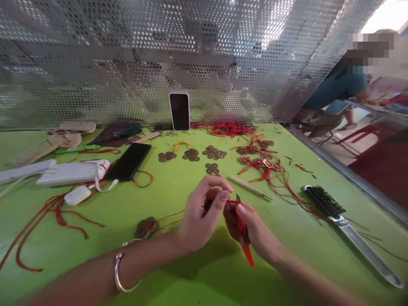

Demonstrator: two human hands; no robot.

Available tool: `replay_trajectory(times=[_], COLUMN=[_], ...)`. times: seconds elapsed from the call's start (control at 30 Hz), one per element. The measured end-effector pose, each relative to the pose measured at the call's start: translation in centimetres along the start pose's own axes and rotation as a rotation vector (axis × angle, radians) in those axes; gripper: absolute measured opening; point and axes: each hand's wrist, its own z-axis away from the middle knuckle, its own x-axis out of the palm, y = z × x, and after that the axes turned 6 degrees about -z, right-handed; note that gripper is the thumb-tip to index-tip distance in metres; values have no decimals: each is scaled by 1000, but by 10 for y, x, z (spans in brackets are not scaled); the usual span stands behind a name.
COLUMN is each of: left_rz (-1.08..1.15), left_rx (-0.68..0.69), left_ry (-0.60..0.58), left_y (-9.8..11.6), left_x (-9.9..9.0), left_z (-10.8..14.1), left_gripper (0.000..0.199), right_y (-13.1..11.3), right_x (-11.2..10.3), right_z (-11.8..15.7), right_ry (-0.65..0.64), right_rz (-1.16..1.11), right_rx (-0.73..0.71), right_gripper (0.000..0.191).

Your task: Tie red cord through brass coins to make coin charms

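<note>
My left hand [204,212] is closed, its thumb and index finger pinching a short red cord [234,202] near the middle of the view. Beside it, my right hand [251,229] is wrapped round a red-handled cutting tool [244,238] whose dark tip points up beside the cord. A cluster of coins [146,228] tied with thin red cord lies left of my left wrist. Beyond my hands sit several coin clusters [191,154], and a thin pointed stick [248,187] lies just past my right hand.
A white-framed phone [180,111] stands against the perforated metal panel [127,85]. Red cords [231,128] and red-tied coins [253,149] lie at the back and right. A brush [353,233] is at right; a black phone [129,161] and white power bank [72,172] are left. A person sits beyond.
</note>
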Motion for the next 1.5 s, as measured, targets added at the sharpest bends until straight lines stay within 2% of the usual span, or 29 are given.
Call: replay_trajectory(times=[0.13, 0.37, 0.47, 0.67, 0.77, 0.97, 1.13, 1.33, 1.5], left_rz=[-37, -78, -175, -401, -461, -534, -540, -493, -463], left_rx=[-17, -93, -97, -1, 59, 91, 108, 138, 111], left_ry=[-24, -149, -186, -281, -302, -177, -242, -265, -281], left_y=[-2, 5, 10, 23, 25, 17, 15, 14, 13], left_x=[-1, -5, -9, -13, -13, -13, -13, -16, -17], left_z=[2, -2, -8, -13, -12, -7, -5, -4, -5], left_gripper=[5, 6, 10, 15, 21, 19, 10, 16, 19], right_y=[0, 1, 3, 1, 0, -3, -11, -9, -5], right_x=[1, -1, -4, -6, -6, -3, -1, -2, -4], right_z=[0, 2, 3, 4, 6, 5, 6, 6, 5], right_ry=[-6, -46, -24, 140, 172, 65, 48, 27, 36], right_rz=[-52, -75, 22, 314, 353, 241, 244, 108, 48], right_rx=[3, -34, -27, -46, -43, -39, -58, -66, -89], right_gripper=[53, 51, 52, 54, 53, 52, 52, 47, 49])
